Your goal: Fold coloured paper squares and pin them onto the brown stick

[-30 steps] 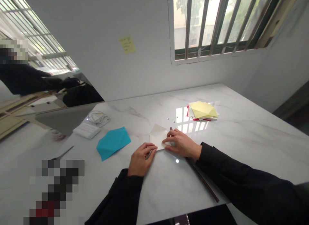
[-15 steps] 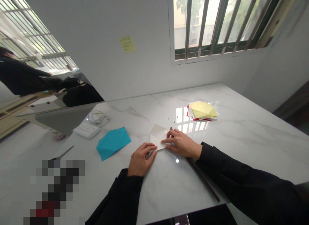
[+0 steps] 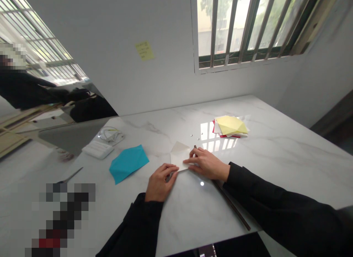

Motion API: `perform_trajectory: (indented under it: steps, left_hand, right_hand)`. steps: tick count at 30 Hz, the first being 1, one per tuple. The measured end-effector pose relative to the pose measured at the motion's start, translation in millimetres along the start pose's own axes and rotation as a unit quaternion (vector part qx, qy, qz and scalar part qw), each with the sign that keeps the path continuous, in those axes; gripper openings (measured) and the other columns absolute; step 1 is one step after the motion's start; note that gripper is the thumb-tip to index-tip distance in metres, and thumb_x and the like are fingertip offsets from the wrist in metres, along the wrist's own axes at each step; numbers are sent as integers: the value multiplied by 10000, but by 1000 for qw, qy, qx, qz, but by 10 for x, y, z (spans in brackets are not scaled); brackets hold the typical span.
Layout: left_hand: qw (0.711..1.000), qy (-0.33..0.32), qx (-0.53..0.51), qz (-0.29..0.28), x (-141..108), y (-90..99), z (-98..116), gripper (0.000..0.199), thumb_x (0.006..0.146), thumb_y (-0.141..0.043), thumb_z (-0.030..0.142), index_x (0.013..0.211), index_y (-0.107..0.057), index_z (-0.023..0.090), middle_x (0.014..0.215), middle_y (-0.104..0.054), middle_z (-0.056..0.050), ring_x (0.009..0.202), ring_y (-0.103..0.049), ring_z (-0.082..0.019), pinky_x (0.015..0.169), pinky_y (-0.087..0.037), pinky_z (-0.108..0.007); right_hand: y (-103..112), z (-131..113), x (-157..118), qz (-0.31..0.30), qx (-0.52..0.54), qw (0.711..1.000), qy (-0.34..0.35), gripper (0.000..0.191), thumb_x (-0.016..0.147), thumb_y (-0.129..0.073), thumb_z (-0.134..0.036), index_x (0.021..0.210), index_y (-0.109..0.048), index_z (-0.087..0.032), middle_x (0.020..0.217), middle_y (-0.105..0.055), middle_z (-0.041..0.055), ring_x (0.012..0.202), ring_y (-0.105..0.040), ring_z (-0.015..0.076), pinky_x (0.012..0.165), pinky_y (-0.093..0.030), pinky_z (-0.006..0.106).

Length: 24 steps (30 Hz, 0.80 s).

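Note:
A small cream-white folded paper (image 3: 178, 154) with a pointed top lies on the marble-patterned table in front of me. My left hand (image 3: 161, 181) pinches its lower left corner between thumb and fingers. From the right, my right hand (image 3: 205, 163) presses on the sheet, index finger on its face and thumb at the lower edge. A thin dark brown stick (image 3: 233, 206) runs beneath my right hand and wrist, its far tip showing past the knuckles. To the left rests a blue folded paper (image 3: 128, 164), apart from both hands.
A stack of yellow, white and red papers (image 3: 231, 125) sits at the back right. Several tiny shiny bits (image 3: 198, 138) lie beyond the paper. At left are a white case (image 3: 97, 149), a coiled white cable (image 3: 111, 134) and scissors (image 3: 70, 176). Another person (image 3: 22, 89) is far left.
The view has shifted very slightly. Both hands stay in place on the white paper, with no clear movement of the paper or fingers.

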<state>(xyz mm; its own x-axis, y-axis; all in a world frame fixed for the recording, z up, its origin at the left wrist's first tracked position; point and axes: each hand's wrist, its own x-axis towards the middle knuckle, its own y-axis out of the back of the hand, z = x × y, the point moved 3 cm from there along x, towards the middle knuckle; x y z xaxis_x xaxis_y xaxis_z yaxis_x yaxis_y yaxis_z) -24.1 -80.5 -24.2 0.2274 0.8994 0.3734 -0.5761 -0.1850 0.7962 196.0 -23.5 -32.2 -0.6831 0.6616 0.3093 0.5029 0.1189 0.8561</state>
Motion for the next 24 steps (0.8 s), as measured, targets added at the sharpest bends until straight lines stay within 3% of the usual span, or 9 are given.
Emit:
perform_trajectory:
  steps: [7,19,24]
  left_hand:
    - [999,-34,31,2,-55,-14,-19,223,971,-596,267,1094,-783,266,1122,-779,-43,1036,-733,-229,941,-599,-377]
    - [987,-133,85,-12,-180,12,-28,376,998,-561,210,1347,-699,240,1308,-744,-67,1084,-680,-230,988,-569,-392]
    - [979,-144,137,-40,-263,15,-45,434,1024,-518,246,1439,-645,232,1439,-678,-59,1073,-631,-235,981,-551,-404]
  right_hand:
    - [3,1,-6,-6,-13,1000,0,328,1041,-605,-339,1345,-726,-309,1216,-636,105,1035,-582,234,983,-485,436]
    - [15,-5,-7,-10,-15,1000,2,335,1058,-577,-355,1354,-724,-301,1225,-638,105,1055,-583,233,1000,-486,434]
    - [15,-1,-5,-9,-16,1000,1,331,1054,-584,-351,1350,-726,-307,1225,-640,98,1048,-583,225,999,-486,429]
